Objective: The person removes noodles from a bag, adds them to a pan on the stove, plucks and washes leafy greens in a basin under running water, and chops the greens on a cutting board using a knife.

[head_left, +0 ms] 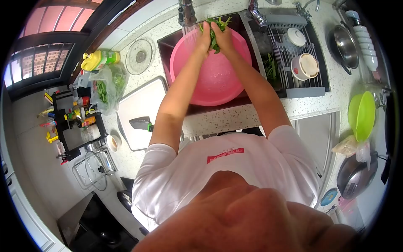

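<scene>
Leafy green vegetables (216, 40) are held between my two hands over the far part of a pink basin (214, 84), which sits in the left sink. My left hand (204, 40) grips the greens from the left side, beside water running from a faucet (187, 17). On the other side of the bunch, my right hand (222, 38) closes round the leaves. Small drops dot the inside of the basin. More greens (271, 67) lie in the right sink, partly under a drying rack (289, 50).
A white cutting board (140, 109) with a knife (141, 123) lies left of the sink. Behind it are a plastic bag of greens (107, 90) and a yellow bottle (100, 60). A lidded bowl, metal pots and a green basin (362, 116) stand at the right.
</scene>
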`<state>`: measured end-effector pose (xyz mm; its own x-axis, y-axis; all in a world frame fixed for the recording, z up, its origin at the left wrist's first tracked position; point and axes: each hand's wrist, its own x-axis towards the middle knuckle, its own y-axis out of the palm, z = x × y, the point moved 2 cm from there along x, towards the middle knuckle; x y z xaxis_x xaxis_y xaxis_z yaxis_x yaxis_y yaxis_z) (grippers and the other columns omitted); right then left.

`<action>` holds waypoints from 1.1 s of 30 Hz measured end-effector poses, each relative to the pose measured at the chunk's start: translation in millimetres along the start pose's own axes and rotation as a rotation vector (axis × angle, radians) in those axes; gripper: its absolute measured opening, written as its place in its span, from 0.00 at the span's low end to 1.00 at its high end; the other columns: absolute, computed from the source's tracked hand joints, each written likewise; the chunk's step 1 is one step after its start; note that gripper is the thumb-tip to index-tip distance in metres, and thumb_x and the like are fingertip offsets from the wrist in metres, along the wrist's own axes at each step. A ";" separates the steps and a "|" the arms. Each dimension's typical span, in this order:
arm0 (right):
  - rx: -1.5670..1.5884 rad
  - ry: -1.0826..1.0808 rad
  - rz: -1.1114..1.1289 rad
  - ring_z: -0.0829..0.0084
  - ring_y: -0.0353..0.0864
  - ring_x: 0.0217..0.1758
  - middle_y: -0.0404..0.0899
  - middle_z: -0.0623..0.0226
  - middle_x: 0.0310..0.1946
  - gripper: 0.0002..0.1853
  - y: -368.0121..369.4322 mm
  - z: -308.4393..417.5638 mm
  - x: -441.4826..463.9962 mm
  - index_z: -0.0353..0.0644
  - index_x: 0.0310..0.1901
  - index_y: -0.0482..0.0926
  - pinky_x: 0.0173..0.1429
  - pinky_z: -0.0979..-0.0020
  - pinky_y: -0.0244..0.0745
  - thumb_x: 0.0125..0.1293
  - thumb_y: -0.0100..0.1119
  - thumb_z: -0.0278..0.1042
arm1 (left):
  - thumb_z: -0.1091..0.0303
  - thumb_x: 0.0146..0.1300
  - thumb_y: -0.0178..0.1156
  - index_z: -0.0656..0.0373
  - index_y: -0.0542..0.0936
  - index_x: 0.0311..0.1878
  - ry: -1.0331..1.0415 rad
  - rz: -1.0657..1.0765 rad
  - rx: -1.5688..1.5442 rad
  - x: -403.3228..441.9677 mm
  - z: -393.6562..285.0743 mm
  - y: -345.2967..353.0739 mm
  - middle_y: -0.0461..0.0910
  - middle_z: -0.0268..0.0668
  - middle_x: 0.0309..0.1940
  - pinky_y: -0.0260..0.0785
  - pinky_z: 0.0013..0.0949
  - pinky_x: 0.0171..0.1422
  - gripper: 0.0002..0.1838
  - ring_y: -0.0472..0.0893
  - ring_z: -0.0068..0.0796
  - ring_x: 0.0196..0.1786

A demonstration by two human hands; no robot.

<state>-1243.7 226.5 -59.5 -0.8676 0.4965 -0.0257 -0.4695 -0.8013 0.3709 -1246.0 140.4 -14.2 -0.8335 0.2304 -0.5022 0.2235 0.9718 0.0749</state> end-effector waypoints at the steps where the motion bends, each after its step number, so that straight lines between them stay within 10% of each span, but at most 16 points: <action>1: 0.106 0.108 0.022 0.74 0.78 0.33 0.79 0.69 0.33 0.15 -2.6 -6.4 1.1 0.35 0.42 0.77 0.37 0.74 0.73 0.61 0.62 0.39 | 0.27 0.60 0.32 0.51 0.65 0.61 -0.014 0.059 -0.086 -0.9 2.8 -4.5 0.73 0.39 0.53 0.71 0.51 0.50 0.40 0.73 0.39 0.55; 7: 0.557 0.384 0.066 0.72 0.80 0.33 0.78 0.66 0.35 0.16 -4.9 8.8 1.1 0.35 0.44 0.76 0.36 0.68 0.77 0.61 0.61 0.38 | 0.27 0.60 0.23 0.60 0.60 0.66 -0.002 0.244 -0.417 -26.5 -10.9 -26.1 0.65 0.48 0.63 0.51 0.63 0.66 0.48 0.65 0.51 0.64; 13: 0.623 0.443 0.195 0.71 0.80 0.36 0.79 0.65 0.37 0.15 11.9 19.8 -2.4 0.35 0.47 0.75 0.38 0.69 0.78 0.62 0.60 0.35 | 0.29 0.62 0.24 0.59 0.63 0.64 -0.007 0.217 -0.562 -26.1 -7.4 -42.8 0.66 0.47 0.62 0.51 0.63 0.67 0.45 0.64 0.51 0.65; 22: 0.487 0.290 0.306 0.74 0.78 0.41 0.77 0.68 0.41 0.15 47.8 21.4 -15.8 0.37 0.52 0.72 0.44 0.69 0.77 0.65 0.56 0.32 | 0.66 0.66 0.54 0.53 0.70 0.54 0.203 -0.007 -0.523 -19.3 9.1 -71.8 0.76 0.36 0.49 0.74 0.48 0.50 0.14 0.77 0.38 0.51; 33: 0.762 0.373 0.152 0.71 0.78 0.42 0.78 0.68 0.39 0.10 44.2 4.9 -4.4 0.42 0.46 0.74 0.48 0.65 0.76 0.68 0.51 0.37 | 0.64 0.67 0.51 0.52 0.66 0.55 0.185 0.004 -0.899 -33.0 6.3 -78.3 0.74 0.37 0.51 0.68 0.54 0.56 0.15 0.75 0.42 0.53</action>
<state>-1259.8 190.6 -38.4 -0.9719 0.1532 -0.1789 -0.2219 -0.3415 0.9133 -1232.8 56.4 -9.0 -0.9186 0.1629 -0.3600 -0.1857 0.6261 0.7573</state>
